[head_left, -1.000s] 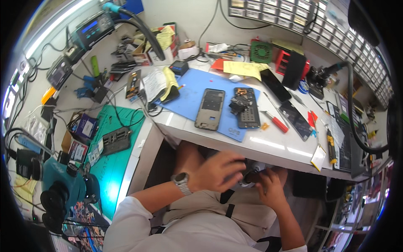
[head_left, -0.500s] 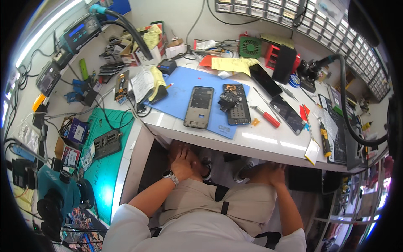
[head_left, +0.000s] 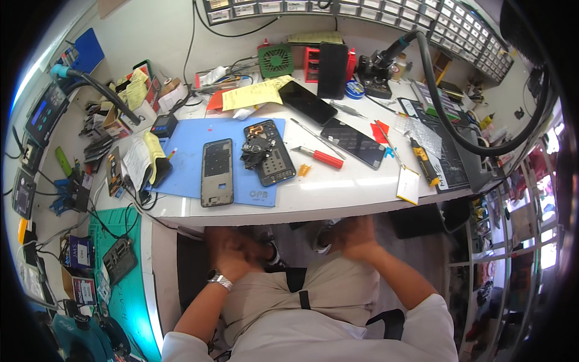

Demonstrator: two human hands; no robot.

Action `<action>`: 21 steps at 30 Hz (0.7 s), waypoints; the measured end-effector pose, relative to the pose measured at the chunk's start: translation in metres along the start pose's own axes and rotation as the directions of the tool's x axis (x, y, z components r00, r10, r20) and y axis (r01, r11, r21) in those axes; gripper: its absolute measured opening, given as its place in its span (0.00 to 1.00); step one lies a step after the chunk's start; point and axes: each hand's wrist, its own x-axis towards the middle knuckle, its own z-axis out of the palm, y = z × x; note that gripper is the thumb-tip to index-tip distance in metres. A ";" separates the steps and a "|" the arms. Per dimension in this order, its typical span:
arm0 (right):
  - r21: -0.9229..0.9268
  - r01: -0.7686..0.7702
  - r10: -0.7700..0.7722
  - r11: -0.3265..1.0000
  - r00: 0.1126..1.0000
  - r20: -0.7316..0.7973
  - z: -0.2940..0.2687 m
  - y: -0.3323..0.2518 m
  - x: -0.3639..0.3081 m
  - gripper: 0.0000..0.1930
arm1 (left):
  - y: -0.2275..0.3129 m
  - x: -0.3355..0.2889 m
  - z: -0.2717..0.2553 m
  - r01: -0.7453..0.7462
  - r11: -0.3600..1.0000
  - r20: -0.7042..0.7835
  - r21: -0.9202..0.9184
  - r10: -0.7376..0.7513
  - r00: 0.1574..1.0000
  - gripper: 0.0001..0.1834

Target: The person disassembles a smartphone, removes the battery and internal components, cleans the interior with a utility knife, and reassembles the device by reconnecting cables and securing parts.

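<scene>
On my feed I list one green fan (head_left: 275,61), one yellow paper sheet (head_left: 250,97) near it, one bank of small drawers (head_left: 384,13) above, one teal microscope (head_left: 81,339) at lower left, and one blue-screened unit (head_left: 46,116), far left.

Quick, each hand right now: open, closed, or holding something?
Left hand: blurred, open or closed cannot be told; no held object visible.
Right hand: also blurred, cannot tell; no held object visible.

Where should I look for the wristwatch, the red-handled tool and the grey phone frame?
Wristwatch (head_left: 221,279): head view, on its silver band.
Red-handled tool (head_left: 326,158): head view, on its handle.
Grey phone frame (head_left: 217,173): head view, on its middle.
</scene>
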 end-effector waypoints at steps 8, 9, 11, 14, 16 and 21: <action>0.148 0.061 -0.091 0.987 0.973 0.210 -0.050 -0.027 0.008 0.26 | -0.038 0.047 0.076 0.270 0.897 -0.296 -0.350 -0.379 0.877 0.47; 0.382 0.108 -0.120 0.918 0.993 0.009 -0.064 -0.052 -0.005 0.26 | -0.020 0.039 0.048 0.277 0.935 -0.182 -0.223 -0.319 0.930 0.48; 0.525 0.336 -0.275 0.782 0.942 -0.194 -0.120 -0.090 -0.014 0.24 | -0.008 0.023 0.022 0.243 0.962 -0.097 -0.129 -0.256 0.962 0.48; 0.605 0.427 -0.216 0.672 0.894 -0.392 -0.211 -0.121 -0.009 0.17 | -0.008 0.011 0.017 0.196 0.959 -0.162 -0.203 -0.231 0.959 0.45; 0.531 0.504 -0.172 0.681 0.815 -0.553 -0.240 -0.122 0.015 0.14 | -0.011 0.013 0.016 0.239 0.948 -0.124 -0.210 -0.268 0.955 0.46; 0.323 0.575 -0.186 0.752 0.655 -0.732 -0.286 -0.128 0.095 0.10 | -0.019 0.028 0.038 0.247 0.907 -0.144 -0.342 -0.310 0.940 0.45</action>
